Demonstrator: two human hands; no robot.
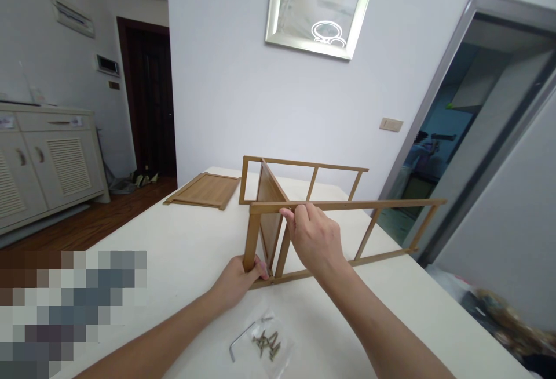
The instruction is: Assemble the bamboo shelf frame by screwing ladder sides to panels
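Note:
A partly assembled bamboo shelf stands on its side on the white table [182, 251]. Its near ladder-like side frame [382, 204] and far side frame [334, 167] hold one shelf panel [270, 217] upright between them. My left hand [238, 281] is closed round the bottom corner of the near frame's end post. My right hand [313, 237] pinches the near frame's top rail, just above the panel. Close to me on the table lie a metal hex key [237, 344] and several screws [267, 342] on a clear plastic bag.
A second loose shelf panel [204, 190] lies flat at the table's far left. A white cabinet [47, 159] stands left, a dark door [147, 101] behind it. An open doorway [452, 135] is at right, a framed picture [319, 5] on the wall.

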